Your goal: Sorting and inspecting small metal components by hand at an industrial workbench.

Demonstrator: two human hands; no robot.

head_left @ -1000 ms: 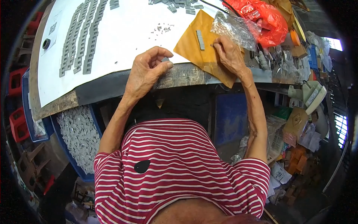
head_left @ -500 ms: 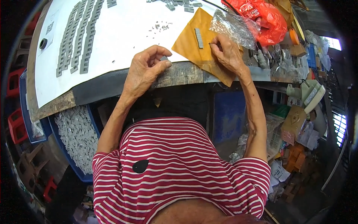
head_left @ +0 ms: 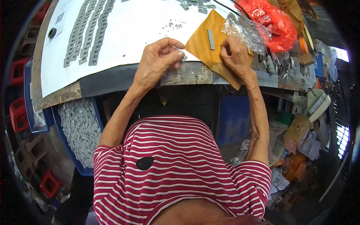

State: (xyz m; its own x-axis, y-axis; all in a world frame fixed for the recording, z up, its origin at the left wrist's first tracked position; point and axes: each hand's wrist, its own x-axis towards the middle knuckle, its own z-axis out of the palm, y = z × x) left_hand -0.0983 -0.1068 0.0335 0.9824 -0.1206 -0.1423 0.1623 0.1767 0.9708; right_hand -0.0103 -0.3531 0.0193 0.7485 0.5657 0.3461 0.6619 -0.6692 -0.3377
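My left hand [head_left: 159,62] is raised at the table's front edge, thumb and fingers pinched on a small grey piece [head_left: 184,59]; most of the piece is hidden by the fingers. My right hand [head_left: 237,58] rests over an orange-brown paper sheet [head_left: 198,45], its fingers curled together. Whatever they hold, if anything, is too small or hidden to make out. Just left of that hand, a narrow strip of grey segments [head_left: 211,39] lies on the paper. Tiny dark bits [head_left: 173,25] are scattered on the white table covering beyond my left hand.
Rows of slotted grey pieces [head_left: 98,35] lie at the left, beside a black ring [head_left: 52,33]. Loose grey pieces [head_left: 198,5] lie at the back. Clear plastic [head_left: 243,32] and a red bag [head_left: 279,28] crowd the right. A blue bin [head_left: 98,114] of grey parts stands below left.
The view has shifted, so the table sits farther right in it. The left fingers now cover more of the grey piece. My right hand has drawn slightly nearer to me, still curled.
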